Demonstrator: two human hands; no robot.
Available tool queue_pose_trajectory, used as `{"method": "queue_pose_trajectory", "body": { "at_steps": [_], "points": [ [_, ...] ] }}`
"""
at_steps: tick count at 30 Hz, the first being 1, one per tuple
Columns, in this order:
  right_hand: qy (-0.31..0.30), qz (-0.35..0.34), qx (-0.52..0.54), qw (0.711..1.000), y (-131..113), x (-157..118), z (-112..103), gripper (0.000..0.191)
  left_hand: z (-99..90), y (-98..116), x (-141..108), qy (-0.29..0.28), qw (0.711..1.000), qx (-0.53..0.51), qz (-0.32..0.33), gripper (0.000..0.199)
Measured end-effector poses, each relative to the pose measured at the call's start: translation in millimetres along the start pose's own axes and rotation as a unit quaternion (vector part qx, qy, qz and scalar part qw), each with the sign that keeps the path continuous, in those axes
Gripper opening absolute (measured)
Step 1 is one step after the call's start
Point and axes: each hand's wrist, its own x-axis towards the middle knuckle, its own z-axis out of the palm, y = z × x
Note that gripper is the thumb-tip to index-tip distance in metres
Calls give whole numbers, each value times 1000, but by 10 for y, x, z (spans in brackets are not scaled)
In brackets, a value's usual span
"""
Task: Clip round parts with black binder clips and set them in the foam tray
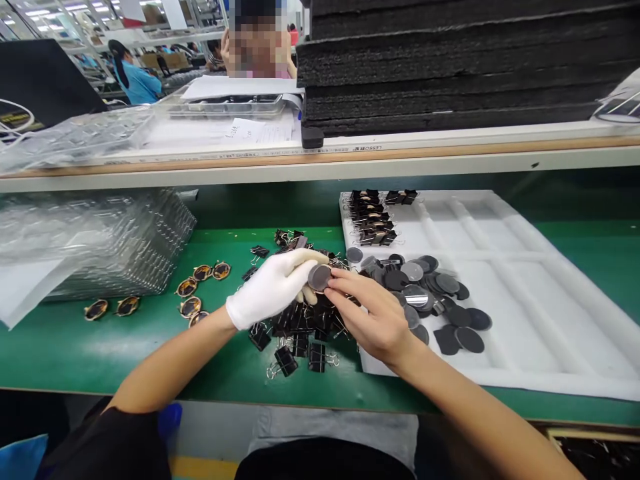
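Observation:
My left hand (273, 285), in a white glove, is closed on a round dark grey disc (319, 277) above a pile of black binder clips (300, 327). My bare right hand (373, 313) pinches the right edge of the same disc with its fingertips. Whether another part lies under the disc is hard to tell. Many loose round discs (445, 283) lie to the right on a white foam tray (515, 293). At the tray's back left corner, binder clips (373, 220) stand in a row, clamped on thin round pieces. Several gold-rimmed round parts (203, 272) rest on the green table left of the pile.
Stacked clear plastic trays (125, 247) occupy the table's left side. A shelf (240, 163) crosses above the work area, bearing papers, a clear box (235, 107) and a stack of black foam sheets (450, 73). One person faces this way behind the shelf; another in blue (134, 77) is further back.

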Motion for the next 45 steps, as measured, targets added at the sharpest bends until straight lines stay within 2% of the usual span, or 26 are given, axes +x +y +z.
{"method": "queue_pose_trajectory", "body": {
  "at_steps": [5,11,16,19,21,22,24,26,28,30,31,32,33,34,37,39,42,45],
  "points": [
    [-10,102,19,995,3,-14,62,32,89,-70,34,50,992,113,1,26],
    [-34,108,49,992,0,28,52,54,170,-124,-5,132,954,254,88,27],
    [-33,149,51,987,-9,1,-7,50,201,-171,-16,140,950,251,123,29],
    [-8,219,104,970,-26,-16,-40,44,224,-167,-23,91,970,200,99,32],
    [11,304,182,935,-31,-11,-72,45,243,-148,-45,58,982,163,80,40],
    [7,357,234,904,-29,-2,-93,49,249,-135,-61,47,984,153,75,41],
    [-31,461,342,818,-12,20,-143,51,239,-107,-92,33,984,156,74,40],
    [-83,529,420,733,18,41,-197,39,175,-83,-88,6,980,181,82,41],
    [-105,560,462,680,53,51,-240,26,43,-75,-5,5,972,221,76,32],
    [-99,572,481,657,84,52,-263,25,-145,-96,175,74,949,302,56,42],
    [-91,575,487,651,96,51,-266,25,-247,-121,294,150,916,369,49,50],
    [-83,576,494,645,104,50,-263,25,-348,-154,422,183,877,443,43,50],
    [-77,577,501,641,108,51,-255,26,-440,-194,549,181,846,501,33,47],
    [-72,576,509,636,109,51,-245,26,-519,-238,667,148,827,541,28,45],
    [-64,572,524,628,102,56,-209,27,-655,-369,904,7,797,604,27,40],
    [-58,573,532,621,101,54,-190,28,-678,-435,953,-45,783,620,38,35],
    [-46,576,548,605,120,44,-172,33,-696,-486,913,-53,778,622,71,34],
    [-40,571,569,591,147,39,-170,35,-751,-474,806,-11,807,578,120,34]
  ]
}}
